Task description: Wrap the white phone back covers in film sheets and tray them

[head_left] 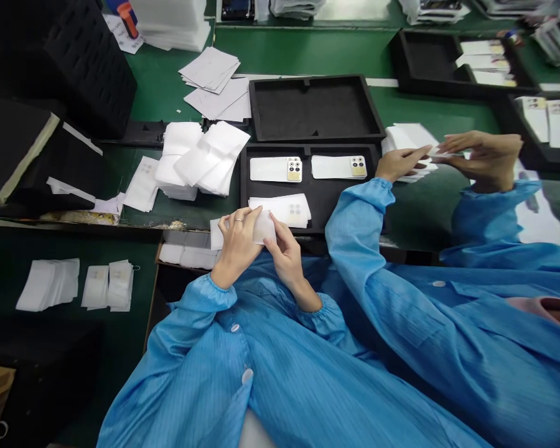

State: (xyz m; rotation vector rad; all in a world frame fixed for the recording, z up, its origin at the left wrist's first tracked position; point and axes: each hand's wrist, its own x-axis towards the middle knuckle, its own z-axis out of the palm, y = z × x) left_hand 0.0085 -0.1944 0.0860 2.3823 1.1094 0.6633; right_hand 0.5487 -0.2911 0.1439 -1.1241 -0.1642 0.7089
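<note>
My left hand (240,239) and my right hand (287,252) meet over the front edge of the bench, both closed on a thin white translucent sleeve (264,228). A white end (216,235) sticks out left of my left hand; I cannot tell whether it belongs to the same piece. Just beyond my fingers, white sheets with a camera-shaped print (284,209) lie in a black tray (317,202). Higher in that tray lie a white phone back with a gold camera block (275,169) and a second phone back (338,167).
Stacks of white sleeves (182,152) stand left of the tray, with loose white sheets (214,68) behind. Another black tray (315,109) lies beyond. Close on my right, a co-worker's hands (488,155) handle a white piece. Black boxes (74,62) stand at left.
</note>
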